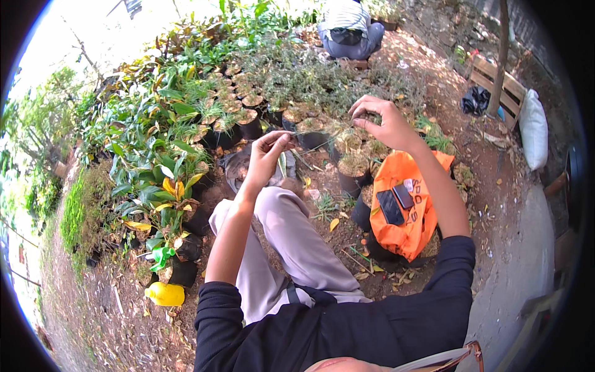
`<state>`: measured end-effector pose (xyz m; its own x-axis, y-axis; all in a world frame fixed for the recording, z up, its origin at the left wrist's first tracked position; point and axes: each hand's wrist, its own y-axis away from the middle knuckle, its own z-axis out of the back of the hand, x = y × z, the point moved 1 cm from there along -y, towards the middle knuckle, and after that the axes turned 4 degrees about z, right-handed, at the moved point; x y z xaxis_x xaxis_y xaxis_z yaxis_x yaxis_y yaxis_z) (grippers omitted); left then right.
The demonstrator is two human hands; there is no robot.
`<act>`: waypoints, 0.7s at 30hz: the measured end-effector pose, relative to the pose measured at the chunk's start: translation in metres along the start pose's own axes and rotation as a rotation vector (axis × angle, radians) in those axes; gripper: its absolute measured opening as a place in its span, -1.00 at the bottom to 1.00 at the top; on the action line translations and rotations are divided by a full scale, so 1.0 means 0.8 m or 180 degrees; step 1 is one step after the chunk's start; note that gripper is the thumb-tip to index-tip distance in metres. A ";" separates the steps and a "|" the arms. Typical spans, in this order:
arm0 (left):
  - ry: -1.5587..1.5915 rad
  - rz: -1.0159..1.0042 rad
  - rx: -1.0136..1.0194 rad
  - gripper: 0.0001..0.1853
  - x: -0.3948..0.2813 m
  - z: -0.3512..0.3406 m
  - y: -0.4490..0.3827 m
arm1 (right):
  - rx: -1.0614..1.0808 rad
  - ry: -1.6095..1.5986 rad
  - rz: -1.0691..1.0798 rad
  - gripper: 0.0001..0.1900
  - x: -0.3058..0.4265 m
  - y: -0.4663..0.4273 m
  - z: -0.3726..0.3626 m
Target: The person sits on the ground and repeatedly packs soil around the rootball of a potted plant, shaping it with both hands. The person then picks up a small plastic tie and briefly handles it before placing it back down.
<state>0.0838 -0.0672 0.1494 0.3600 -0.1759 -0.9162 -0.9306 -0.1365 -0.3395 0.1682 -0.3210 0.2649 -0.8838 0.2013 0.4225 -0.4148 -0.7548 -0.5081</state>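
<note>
Thin green plant strands (320, 144) stretch between my two hands above the soil. My left hand (271, 151) pinches one end between thumb and fingertips, over my bent knees. Up and to the right, my right hand (382, 122) has its thumb and fingers curled around the other end of the fine strands. Just beyond them stand black plastic nursery bags of soil (314, 135). A crumpled grey cloth (237, 165) lies on the ground, partly behind my left wrist. What exactly the fingertips hold is small and partly hidden.
An orange bag (404, 237) with two dark phones (390, 207) lies at the right. Leafy potted plants (148, 139), a green spray head (161, 257) and a yellow bottle (166, 294) are at the left. A person (348, 32) crouches ahead. A white sack (533, 130) leans by a wooden pallet (497, 81).
</note>
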 end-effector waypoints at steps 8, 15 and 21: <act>0.0385 0.1057 -0.0242 -0.74 0.112 -0.042 -0.008 | -0.1062 -0.1292 -0.1621 -0.89 -0.145 0.169 -0.082; -0.0286 0.1265 0.0638 -0.71 0.210 -0.109 0.011 | -0.0529 0.0813 -0.2372 -0.88 -0.180 0.299 -0.149; -0.1936 0.0767 0.1234 -0.71 0.194 -0.145 0.022 | 0.0206 0.1573 -0.3316 -0.84 -0.177 0.366 -0.194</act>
<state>0.1311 -0.2097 0.0260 0.1489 0.4262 -0.8923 -0.9758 0.2097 -0.0627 0.1381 -0.4738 -0.0602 -0.1137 0.9570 0.2670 -0.9935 -0.1068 -0.0403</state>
